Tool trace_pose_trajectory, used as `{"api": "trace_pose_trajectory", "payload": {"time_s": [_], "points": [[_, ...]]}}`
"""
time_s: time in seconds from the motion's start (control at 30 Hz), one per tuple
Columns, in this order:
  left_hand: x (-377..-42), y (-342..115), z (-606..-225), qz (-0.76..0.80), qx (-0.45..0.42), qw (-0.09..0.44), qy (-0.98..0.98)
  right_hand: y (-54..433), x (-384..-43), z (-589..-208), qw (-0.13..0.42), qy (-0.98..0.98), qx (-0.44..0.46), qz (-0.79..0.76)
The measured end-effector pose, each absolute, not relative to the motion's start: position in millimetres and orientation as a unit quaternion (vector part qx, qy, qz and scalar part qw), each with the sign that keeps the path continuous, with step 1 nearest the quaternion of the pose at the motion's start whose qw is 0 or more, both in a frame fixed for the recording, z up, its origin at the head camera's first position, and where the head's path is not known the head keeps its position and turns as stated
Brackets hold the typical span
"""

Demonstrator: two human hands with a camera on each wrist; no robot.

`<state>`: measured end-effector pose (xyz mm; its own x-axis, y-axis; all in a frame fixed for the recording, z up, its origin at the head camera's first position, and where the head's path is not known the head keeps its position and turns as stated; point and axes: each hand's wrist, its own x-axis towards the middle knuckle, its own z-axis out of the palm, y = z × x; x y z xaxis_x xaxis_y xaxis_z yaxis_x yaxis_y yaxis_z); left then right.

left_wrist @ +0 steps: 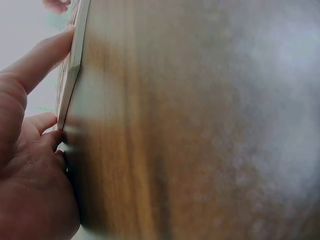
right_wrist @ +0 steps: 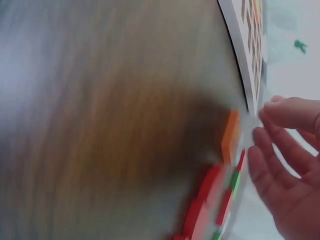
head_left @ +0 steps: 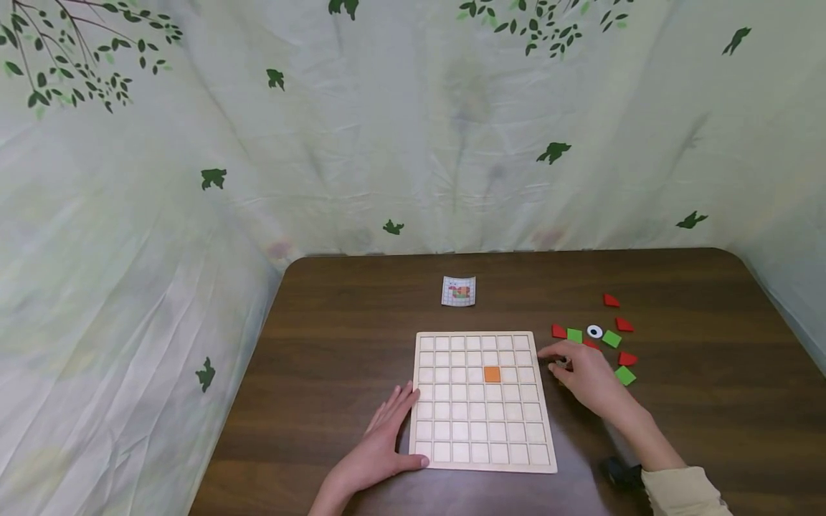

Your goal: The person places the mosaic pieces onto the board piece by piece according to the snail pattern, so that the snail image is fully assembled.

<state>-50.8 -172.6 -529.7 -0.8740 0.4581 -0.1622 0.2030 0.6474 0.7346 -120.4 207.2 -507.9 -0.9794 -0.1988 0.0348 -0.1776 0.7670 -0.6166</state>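
Observation:
My left hand [head_left: 381, 444] lies along the left side of a pale gridded board [head_left: 477, 412]. Its thumb touches near the lower-left corner and its fingers reach the left edge, fairly straight. One orange square tile [head_left: 492, 374] sits in a cell in the board's upper right part. Just off the board's right edge, my right hand [head_left: 590, 376] hovers over the table with fingers loosely bent and nothing visible between them. In the right wrist view an orange piece [right_wrist: 230, 136] lies beside those fingertips, with red pieces [right_wrist: 207, 185] nearby.
Right of the board lie several red pieces [head_left: 624, 325], green squares [head_left: 611, 339] and a round white eye piece [head_left: 594, 332]. A small picture card [head_left: 459, 292] lies beyond the board on the brown table [head_left: 348, 308]. A leaf-printed curtain [head_left: 413, 158] hangs behind.

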Motion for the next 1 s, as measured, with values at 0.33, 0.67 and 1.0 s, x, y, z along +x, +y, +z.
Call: {"api": "trace_pose_trajectory", "payload": {"time_s": [0.33,0.67,1.0], "points": [[-52,-174,-533,0.375,0.178,0.173,0.893,228,-124,-508,0.015,0.946,-0.110,-0.306],[-51,-175,-534,0.379,0.181,0.164,0.892,218,-131,-507,0.055,0.952,-0.089,-0.287],[-49,-174,-533,0.375,0.174,0.174,0.894,186,-132,-499,0.038,0.946,-0.085,-0.309]]}}
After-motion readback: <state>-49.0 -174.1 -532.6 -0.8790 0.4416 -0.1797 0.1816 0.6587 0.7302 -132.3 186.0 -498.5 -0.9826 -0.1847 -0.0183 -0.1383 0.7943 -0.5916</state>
